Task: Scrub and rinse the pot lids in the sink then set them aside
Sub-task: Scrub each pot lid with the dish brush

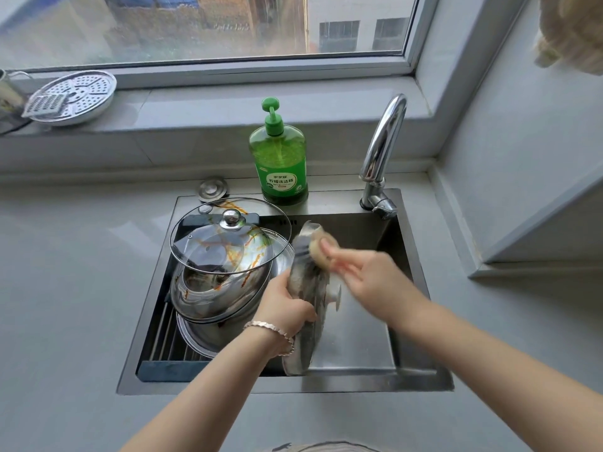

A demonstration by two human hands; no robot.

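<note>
Grey desk (pixel 65 272) surrounds a stainless-steel sink (pixel 408 383) set below a window sill. Over the middle of the sink, the left hand (pixel 287 308) grips a pot lid (pixel 306 275) with its fingers curled round the rim. The lid stands on edge with its knob facing right, and its surface is blurred. The right hand (pixel 362 278) pinches a yellowish scrubbing pad (pixel 321 252) and presses it against the upper part of that lid. In the sink's left part, a glass lid (pixel 208 243) streaked with orange residue lies tilted on top of other lids stacked on a drain rack (pixel 163 340). A green dish-soap bottle (pixel 279 158) stands upright behind the sink, with a chrome faucet (pixel 381 148) to its right. A perforated steamer plate (pixel 85 93) rests on the sill at left.
</note>
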